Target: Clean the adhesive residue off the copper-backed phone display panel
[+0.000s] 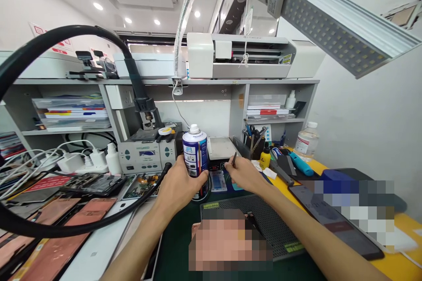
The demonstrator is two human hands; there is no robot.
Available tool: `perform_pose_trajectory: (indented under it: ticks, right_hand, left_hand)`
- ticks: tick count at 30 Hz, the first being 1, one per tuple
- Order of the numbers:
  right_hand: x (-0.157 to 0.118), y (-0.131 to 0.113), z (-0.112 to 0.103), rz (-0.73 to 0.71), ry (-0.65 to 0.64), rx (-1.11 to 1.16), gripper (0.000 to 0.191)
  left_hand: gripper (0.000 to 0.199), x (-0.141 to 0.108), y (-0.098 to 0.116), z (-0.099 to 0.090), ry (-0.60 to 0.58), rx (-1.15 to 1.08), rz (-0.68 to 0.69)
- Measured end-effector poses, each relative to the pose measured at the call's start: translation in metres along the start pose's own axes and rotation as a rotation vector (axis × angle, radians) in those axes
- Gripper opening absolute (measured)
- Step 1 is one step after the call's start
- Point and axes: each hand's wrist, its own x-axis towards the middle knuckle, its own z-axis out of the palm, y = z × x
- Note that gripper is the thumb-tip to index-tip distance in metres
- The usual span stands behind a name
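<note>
My left hand (184,183) is wrapped round a blue and white spray can (195,151) with a white cap, which stands upright near the back of the bench. To its right, my right hand (245,173) pinches a thin dark tool (234,158); its kind I cannot make out. Just beyond that hand is a small black device with a pale flat top (222,147). Nearer to me, a pinkish item (224,241), blurred by pixels, lies partly over a dark perforated mat (273,224).
Opened devices and pinkish panels (95,224) cover the left side, under a looping black hose (108,227). A grey soldering or hot-air station (145,158) stands behind. On the right are a yellow bottle (264,158), a tablet (332,219) and a clear bottle (306,142). A lamp (339,26) hangs above.
</note>
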Motion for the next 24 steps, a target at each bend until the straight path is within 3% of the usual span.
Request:
perform_pose_trajectory:
  ticks: [7, 16, 24]
  right_hand:
    - [-0.001, 0.007, 0.000, -0.022, -0.016, 0.000, 0.023]
    - [-0.002, 0.012, -0.003, -0.050, 0.054, 0.037, 0.023]
    - [0.005, 0.017, 0.013, -0.094, 0.042, 0.038, 0.023]
  left_hand:
    - [0.047, 0.001, -0.004, 0.002, 0.006, 0.008, 0.022]
    - [0.042, 0.000, -0.003, 0.002, 0.017, -0.047, 0.030]
    - [0.042, -0.003, 0.001, 0.005, 0.030, -0.089, 0.038]
